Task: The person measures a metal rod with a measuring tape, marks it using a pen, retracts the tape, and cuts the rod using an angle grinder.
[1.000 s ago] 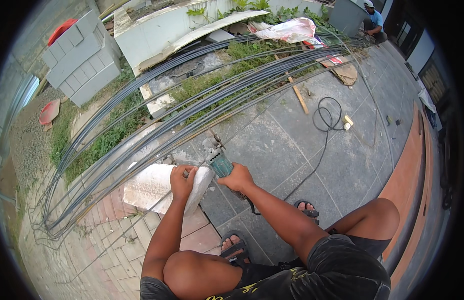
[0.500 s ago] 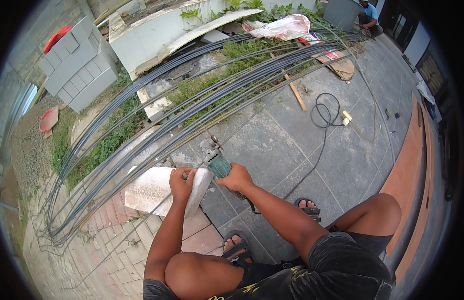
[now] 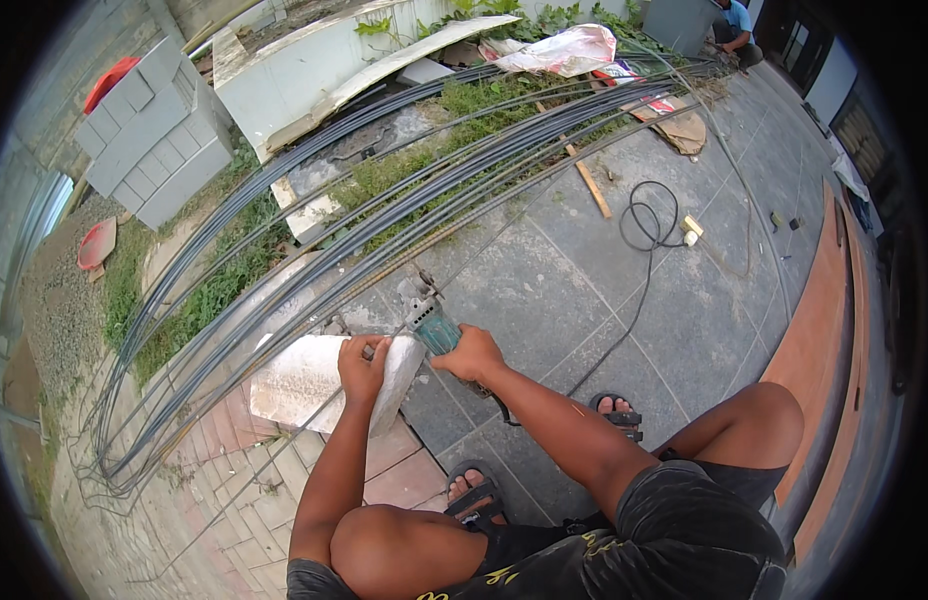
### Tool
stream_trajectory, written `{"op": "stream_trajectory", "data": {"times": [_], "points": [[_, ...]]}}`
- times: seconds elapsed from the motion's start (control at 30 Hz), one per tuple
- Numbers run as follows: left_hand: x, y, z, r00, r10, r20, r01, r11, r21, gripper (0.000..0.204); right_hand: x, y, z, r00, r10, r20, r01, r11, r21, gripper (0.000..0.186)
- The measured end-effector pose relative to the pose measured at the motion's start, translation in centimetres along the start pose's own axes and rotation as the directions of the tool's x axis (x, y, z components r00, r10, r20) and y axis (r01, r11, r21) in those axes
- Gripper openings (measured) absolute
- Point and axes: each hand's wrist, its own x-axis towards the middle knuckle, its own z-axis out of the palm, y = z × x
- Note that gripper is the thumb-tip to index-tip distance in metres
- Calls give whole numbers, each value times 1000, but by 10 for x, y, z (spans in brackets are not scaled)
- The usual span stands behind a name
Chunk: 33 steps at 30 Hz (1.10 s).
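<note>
head view: long grey metal bars [image 3: 414,204] arc beyond the hands
right hand [image 3: 473,354]: wrapped around the teal, rounded body of a grinder [image 3: 434,326]
left hand [image 3: 364,368]: clenched on a thin rod [image 3: 306,424] over a chalky, rough white block [image 3: 289,380]
grinder: just beside the block's right end, above smooth grey tiles [image 3: 544,350]

Grinder [image 3: 436,328] in right hand [image 3: 469,356]; left hand [image 3: 362,368] just left of that grip, over block [image 3: 294,380]. Rod bundle [image 3: 384,215] beyond grip; cord [image 3: 640,308] right, on tiles [image 3: 544,300]; boards [image 3: 812,340] far right; paving bricks [image 3: 234,490] nearer, leftward.
</note>
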Motion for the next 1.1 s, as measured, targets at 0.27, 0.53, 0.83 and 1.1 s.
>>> {"op": "stream_trajectory", "data": {"times": [0.27, 0.53, 0.83, 1.1], "points": [[0, -2, 0, 1000, -4, 1, 4, 1000, 8, 12, 0, 0, -1, 1000, -6, 10, 6, 1000, 5, 81], [0, 0, 0, 1000, -30, 2, 30, 1000, -9, 10, -1, -1, -1, 1000, 7, 24, -7, 1000, 6, 83], [0, 2, -1, 1000, -22, 5, 22, 1000, -8, 10, 0, -1, -2, 1000, 4, 11, -4, 1000, 1, 80], [0, -3, -1, 1000, -5, 0, 5, 1000, 0, 13, 0, -1, 2, 1000, -6, -3, 6, 1000, 2, 80]]}}
